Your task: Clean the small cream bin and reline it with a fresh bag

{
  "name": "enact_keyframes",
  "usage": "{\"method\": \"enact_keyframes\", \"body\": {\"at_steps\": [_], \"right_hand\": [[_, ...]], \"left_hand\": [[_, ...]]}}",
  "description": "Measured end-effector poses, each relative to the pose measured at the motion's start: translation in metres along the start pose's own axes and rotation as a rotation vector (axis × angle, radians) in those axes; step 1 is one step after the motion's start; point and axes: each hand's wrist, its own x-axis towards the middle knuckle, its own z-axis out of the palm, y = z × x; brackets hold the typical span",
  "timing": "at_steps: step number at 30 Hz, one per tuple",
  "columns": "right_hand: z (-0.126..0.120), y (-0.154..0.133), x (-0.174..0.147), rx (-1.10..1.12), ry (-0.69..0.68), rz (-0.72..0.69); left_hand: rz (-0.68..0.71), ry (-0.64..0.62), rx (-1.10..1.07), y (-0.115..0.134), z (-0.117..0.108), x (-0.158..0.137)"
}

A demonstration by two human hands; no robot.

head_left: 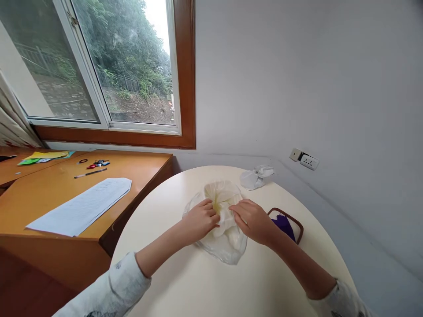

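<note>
A whitish translucent plastic bag (228,248) lies bunched on the round cream table (158,281), its gathered mouth facing up and pale yellow showing inside the folds. My left hand (202,220) has its fingers curled closed on the left side of the mouth, gripping the plastic. On the right side, my right hand (253,220) pinches the edge of the same bag between thumb and fingers. What lies inside the bag cannot be made out clearly.
A smaller knotted plastic bag (256,178) sits at the table's back. Right of my hand is a brown-rimmed tray (300,226) holding purple cloth (284,225). Papers (89,204), a pen (90,173) and scissors (95,164) lie on the wooden desk (145,169) at left. A wall socket (309,161) is beyond.
</note>
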Motion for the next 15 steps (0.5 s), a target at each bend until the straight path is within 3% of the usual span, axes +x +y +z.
{"method": "enact_keyframes", "body": {"at_steps": [4,8,13,15], "right_hand": [[-0.005,-0.011,0.019,-0.013,-0.172,0.115],[0.014,-0.007,0.042,0.081,-0.317,0.273],[0.049,0.002,0.061,0.239,-0.345,0.381],[0.062,0.002,0.068,0.352,-0.293,0.448]], "left_hand": [[0.052,-0.029,0.086,0.015,0.002,-0.002],[0.061,-0.013,0.093,0.026,0.001,-0.004],[0.07,0.004,0.095,0.035,-0.005,-0.01],[0.075,0.012,0.119,0.037,-0.007,-0.012]]}}
